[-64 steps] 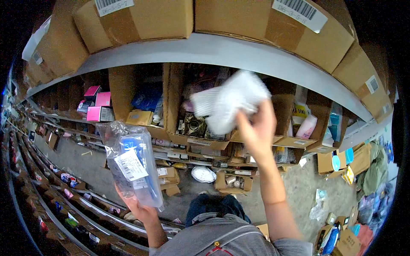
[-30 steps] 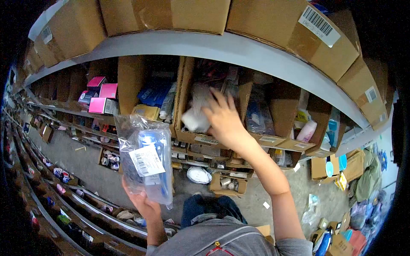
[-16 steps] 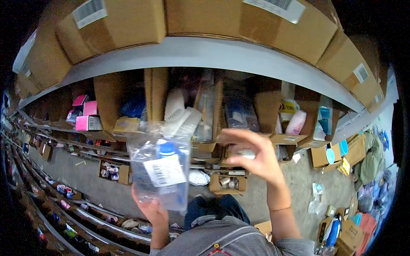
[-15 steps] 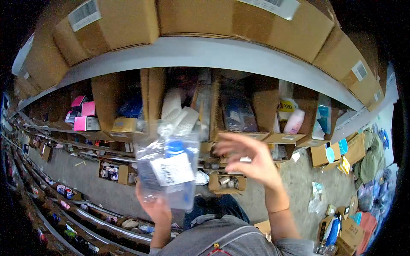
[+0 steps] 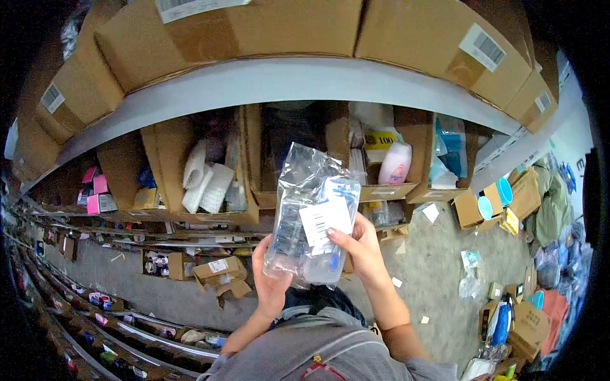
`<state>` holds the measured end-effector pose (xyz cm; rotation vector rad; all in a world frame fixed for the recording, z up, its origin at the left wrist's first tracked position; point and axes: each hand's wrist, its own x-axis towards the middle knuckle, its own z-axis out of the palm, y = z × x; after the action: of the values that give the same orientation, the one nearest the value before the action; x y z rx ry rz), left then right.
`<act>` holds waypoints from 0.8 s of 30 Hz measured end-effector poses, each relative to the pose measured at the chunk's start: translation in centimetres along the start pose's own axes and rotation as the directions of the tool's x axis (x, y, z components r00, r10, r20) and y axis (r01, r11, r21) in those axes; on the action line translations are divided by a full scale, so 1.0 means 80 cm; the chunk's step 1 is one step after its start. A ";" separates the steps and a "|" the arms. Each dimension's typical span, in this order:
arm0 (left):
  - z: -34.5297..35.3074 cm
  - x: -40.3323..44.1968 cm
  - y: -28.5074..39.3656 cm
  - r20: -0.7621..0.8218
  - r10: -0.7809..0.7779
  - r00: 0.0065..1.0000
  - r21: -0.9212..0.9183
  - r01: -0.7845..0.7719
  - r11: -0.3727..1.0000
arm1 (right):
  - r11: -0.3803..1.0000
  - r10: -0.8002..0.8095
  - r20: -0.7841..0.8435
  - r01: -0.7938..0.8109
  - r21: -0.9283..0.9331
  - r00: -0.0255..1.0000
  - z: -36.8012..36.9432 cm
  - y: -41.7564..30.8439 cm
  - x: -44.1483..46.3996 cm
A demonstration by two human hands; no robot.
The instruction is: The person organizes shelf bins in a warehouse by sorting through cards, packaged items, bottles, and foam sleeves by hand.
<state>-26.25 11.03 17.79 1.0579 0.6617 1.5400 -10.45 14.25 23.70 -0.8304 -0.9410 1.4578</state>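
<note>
A clear plastic bag (image 5: 289, 213) is held up in front of my body, below the shelf bins. Inside it are translucent plastic pieces with some blue parts, whose exact kind I cannot make out. A white barcode label (image 5: 325, 222) lies on its front. My left hand (image 5: 270, 286) grips the bag's lower left edge. My right hand (image 5: 361, 251) is closed round its right side, the thumb pressed on the label. Behind the bag stands an open cardboard bin (image 5: 255, 152) with a dark inside.
Neighbouring bins hold white mesh sleeves (image 5: 216, 187), a pink-white bottle (image 5: 396, 162) and pink boxes (image 5: 100, 203). Closed cartons (image 5: 286, 32) line the shelf above. On the floor are an opened carton (image 5: 219, 270) and a plastic bag (image 5: 471, 279). More racks (image 5: 149, 330) run along the left.
My right hand, apart from the bag with its fingers spread before, now grips it. The bag has moved right along the shelf, and the view has shifted right too.
</note>
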 end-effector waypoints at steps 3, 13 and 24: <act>0.020 0.006 0.007 0.009 -0.044 0.999 0.033 0.043 0.999 | 0.999 -0.022 -0.031 0.023 0.026 0.999 -0.015 -0.004 -0.005; 0.038 0.007 0.001 0.020 -0.224 0.974 0.038 0.223 0.974 | 0.994 -0.016 -0.060 0.023 0.111 0.998 -0.043 -0.011 -0.008; 0.043 0.092 0.075 0.107 0.004 0.994 0.561 -0.063 0.825 | 0.964 -0.068 -0.325 0.146 0.223 0.943 -0.081 -0.008 -0.013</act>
<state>-25.94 16.23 26.45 1.5868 1.0726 1.3315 -4.27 13.84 21.47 -0.7856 -0.5438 1.2684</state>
